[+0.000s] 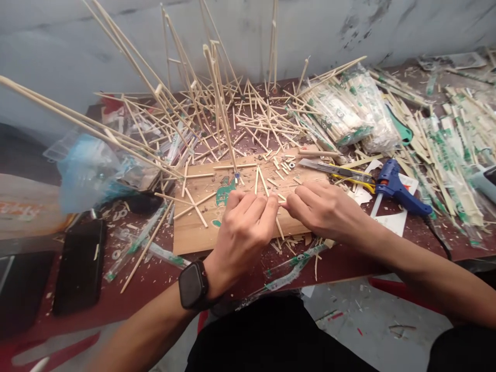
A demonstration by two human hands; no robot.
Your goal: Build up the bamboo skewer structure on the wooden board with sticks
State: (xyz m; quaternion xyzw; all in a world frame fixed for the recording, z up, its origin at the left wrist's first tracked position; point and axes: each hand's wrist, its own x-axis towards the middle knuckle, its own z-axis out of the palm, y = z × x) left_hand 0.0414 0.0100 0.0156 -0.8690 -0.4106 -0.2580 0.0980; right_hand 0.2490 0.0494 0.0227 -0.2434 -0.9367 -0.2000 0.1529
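My left hand (248, 219), with a dark watch on the wrist, is closed in a pinch over the wooden board (189, 238). Close beside it on the right, my right hand (318, 211) is closed too. A short thin wooden stick (282, 197) shows in the small gap between both sets of fingertips; its ends are hidden by the fingers. Crossed sticks (196, 207) lie on the board to the left, and a long stick (279, 227) slants down between my hands. Small cut pieces (284, 166) are scattered above them.
Tall stick frames (220, 98) rise behind the board. To the right are a utility knife (327, 168), a blue glue gun (403, 188) with its cord, and bagged sticks (341, 111). A black phone (79, 266) and a blue plastic bag (83, 170) lie left.
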